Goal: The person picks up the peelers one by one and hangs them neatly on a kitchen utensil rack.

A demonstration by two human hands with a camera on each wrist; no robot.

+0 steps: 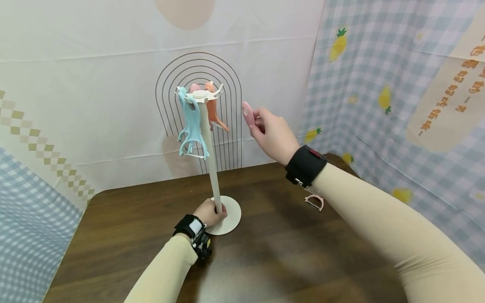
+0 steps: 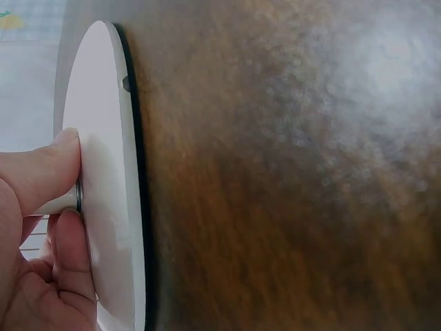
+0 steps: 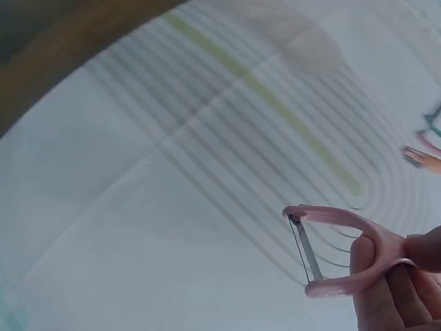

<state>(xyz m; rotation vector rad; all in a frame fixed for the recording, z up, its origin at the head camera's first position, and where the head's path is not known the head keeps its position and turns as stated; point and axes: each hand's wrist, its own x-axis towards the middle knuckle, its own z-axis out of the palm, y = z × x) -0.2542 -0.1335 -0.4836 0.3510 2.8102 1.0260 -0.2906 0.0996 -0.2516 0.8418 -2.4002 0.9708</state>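
Pink Y-peeler [image 3: 344, 216], upper centre: probably light, stiff
Handle [image 1: 249, 118]: best hold; right hand [image 1: 275, 136] is pinching it
Pole [image 1: 214, 176]: left hand [image 1: 209, 213] is gripping

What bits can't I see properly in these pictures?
Head view: pink table peeler, handle hidden behind the right sleeve.
Head view: pink piece hanging at the back, mostly hidden by the stand and blue peelers.
Right wrist view: orange peeler, blurred and cut off by the right edge.

pink peeler [image 1: 250, 118]; off-white stand [image 1: 212, 168]; blue-and-white checked cloth [image 1: 369, 59].
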